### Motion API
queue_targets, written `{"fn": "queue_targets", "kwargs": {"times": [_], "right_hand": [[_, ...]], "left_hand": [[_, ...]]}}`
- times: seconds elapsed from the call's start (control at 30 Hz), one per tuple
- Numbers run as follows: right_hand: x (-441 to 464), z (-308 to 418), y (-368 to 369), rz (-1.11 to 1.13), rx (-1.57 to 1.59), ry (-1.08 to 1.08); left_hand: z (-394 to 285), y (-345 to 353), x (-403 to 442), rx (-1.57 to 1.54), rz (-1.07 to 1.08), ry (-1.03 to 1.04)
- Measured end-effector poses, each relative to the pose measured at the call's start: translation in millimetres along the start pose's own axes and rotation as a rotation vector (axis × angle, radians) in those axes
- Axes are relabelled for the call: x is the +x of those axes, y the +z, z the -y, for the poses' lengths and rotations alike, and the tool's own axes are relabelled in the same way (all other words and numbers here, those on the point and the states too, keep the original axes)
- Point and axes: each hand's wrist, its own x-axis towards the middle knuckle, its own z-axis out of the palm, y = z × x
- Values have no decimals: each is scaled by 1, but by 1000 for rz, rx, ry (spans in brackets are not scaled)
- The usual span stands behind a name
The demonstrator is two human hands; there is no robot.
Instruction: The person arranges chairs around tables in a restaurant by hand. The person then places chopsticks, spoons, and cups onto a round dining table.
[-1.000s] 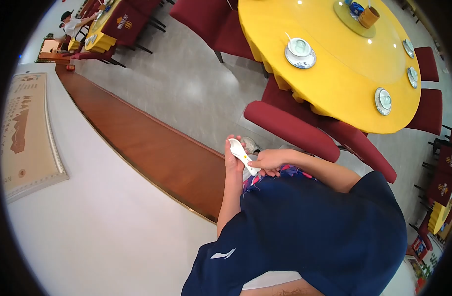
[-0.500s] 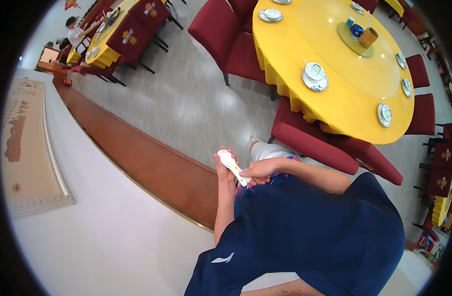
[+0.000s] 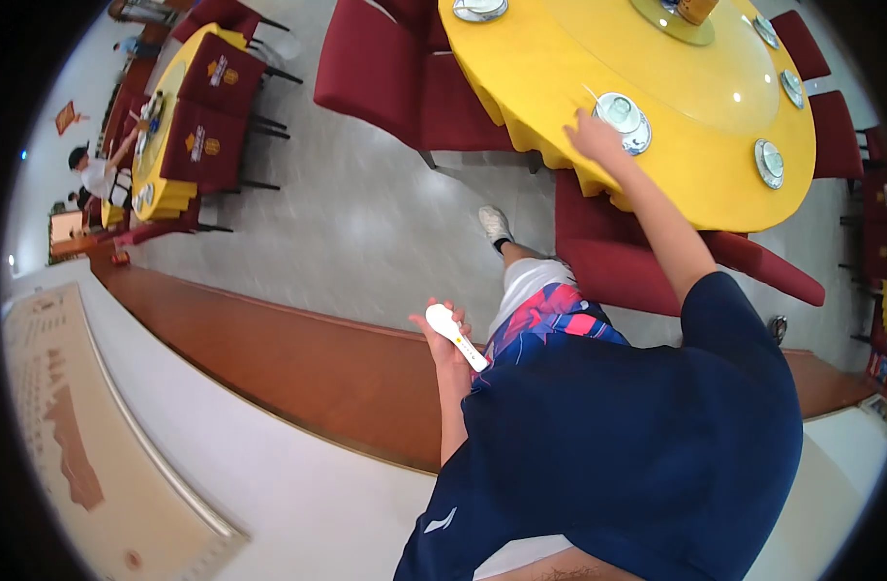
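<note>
My left hand (image 3: pixel 443 341) is closed around a white spoon (image 3: pixel 453 334), its bowl end up and small coloured marks on its handle. Whether more spoons lie stacked under it, I cannot tell. My right hand (image 3: pixel 596 138) reaches over the edge of the yellow-covered round table (image 3: pixel 521 87), with its visible fingers apart and nothing seen in them. Close to these fingers stands a small bowl (image 3: pixel 618 111) on a blue-patterned plate (image 3: pixel 639 139). A thin pale handle (image 3: pixel 590 94) sticks out beside the bowl, just above my fingertips. Contact between hand and handle is unclear.
Maroon chairs (image 3: pixel 371 73) surround the table. Other place settings, such as a bowl on a plate (image 3: pixel 769 163), stand along its edge. A brown ledge (image 3: pixel 269 349) and a white wall (image 3: pixel 298 441) lie at my left. A person (image 3: pixel 97 176) is at another table.
My right hand has left the spoon in my left hand and stretched out to the table beside the bowl. My left hand still holds the spoon. The view has shifted.
</note>
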Motion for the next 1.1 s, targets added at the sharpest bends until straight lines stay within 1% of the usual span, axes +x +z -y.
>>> {"fn": "queue_targets", "kwargs": {"times": [0.03, 0.1, 0.17, 0.2, 0.27, 0.3, 0.37, 0.43, 0.5, 0.63, 0.67, 0.7, 0.73, 0.77, 0.83, 0.87, 0.93, 0.97, 1.0, 1.03, 1.07, 1.1], "right_hand": [[24, -12, 0, -16, -35, 67], [64, -33, 4, -16, -48, 122], [95, -50, 13, 14, -72, 170], [108, -54, 19, 32, -85, 178], [121, -64, 33, 47, -86, 201], [126, -65, 39, 53, -79, 209], [139, -66, 45, 41, -62, 235], [140, -59, 46, -21, -54, 277], [148, -57, 36, -14, -57, 295], [150, -58, 2, -37, -95, 312], [152, -57, -9, -40, -106, 325], [152, -55, -19, -90, -87, 303], [152, -52, -31, -141, -70, 279], [151, -48, -42, -140, -81, 289], [139, -8, -83, -176, 391, 365], [132, 15, -101, -171, 386, 369], [120, 68, -125, -253, 1086, 263], [116, 96, -127, -254, 1087, 255], [114, 123, -129, -267, 1496, 199], [114, 152, -128, -273, 1904, 129], [113, 180, -123, -279, 1904, 122], [115, 211, -116, -227, 2182, 73]], "left_hand": [[-13, 5, 10, 10, 5, 7], [-38, 18, 38, 23, -3, -7], [-65, 29, 62, -2, 80, -24], [-77, 34, 74, 8, 59, -38], [-95, 45, 101, -34, 173, -91], [-104, 59, 112, -10, 129, -116], [-117, 81, 137, 32, 150, -153], [-132, 98, 164, 65, 163, -191], [-141, 109, 190, 143, 112, -177], [-156, 122, 230, 92, 90, -233], [-158, 123, 240, 116, 138, -251], [-161, 124, 250, 140, 186, -268], [-163, 123, 258, 134, 190, -282], [-167, 122, 266, 173, 184, -305], [-174, 125, 281, 208, 176, -333], [-178, 133, 289, 237, 151, -334], [-192, 135, 312, 264, 126, -328], [-201, 134, 326, 233, 170, -362], [-210, 135, 341, 203, 217, -396], [-222, 141, 354, 244, 212, -394], [-236, 146, 365, 245, 220, -394], [-251, 153, 379, 273, 232, -398]]}}
